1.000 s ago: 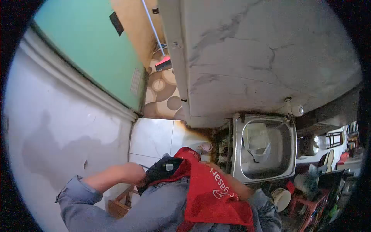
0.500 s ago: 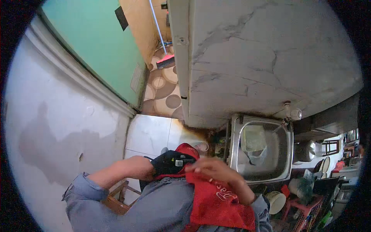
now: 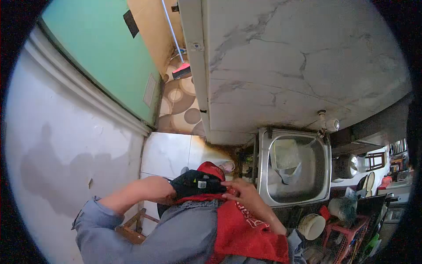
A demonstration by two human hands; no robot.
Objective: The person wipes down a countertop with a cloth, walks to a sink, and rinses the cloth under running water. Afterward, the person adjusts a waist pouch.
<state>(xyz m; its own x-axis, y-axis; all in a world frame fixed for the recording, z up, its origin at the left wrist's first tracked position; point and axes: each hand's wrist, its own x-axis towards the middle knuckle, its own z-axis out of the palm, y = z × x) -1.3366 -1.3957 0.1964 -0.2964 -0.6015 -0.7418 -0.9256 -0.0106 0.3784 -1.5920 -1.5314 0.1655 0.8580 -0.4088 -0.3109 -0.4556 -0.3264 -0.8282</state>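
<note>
A black-and-red fabric item (image 3: pixel 189 185) with a white barcode label is bunched at the waist, in front of the grey shirt. Its far end is a red part (image 3: pixel 210 169) with small white lettering. My left hand (image 3: pixel 169 192) reaches the item's left side; its fingers are hidden behind the black fabric. On the other side, my right hand (image 3: pixel 246 196) has bent fingers and thumb closed at the item's red edge. A red cloth (image 3: pixel 246 233) with white lettering hangs over the front of the shirt, below my right hand.
To the right, a steel sink (image 3: pixel 325 185) holds a pale plastic container (image 3: pixel 285 154) under a tap (image 3: pixel 329 125). A white bucket (image 3: pixel 312 226) and a red plastic rack (image 3: pixel 347 235) stand lower right. A wooden stool (image 3: pixel 132 229) is at lower left. A broom (image 3: pixel 181 70) leans beyond the doorway.
My right hand has moved from a blurred, outstretched pose to closed fingers at the item's red edge. The left arm stays nearly still. The view has shifted slightly.
</note>
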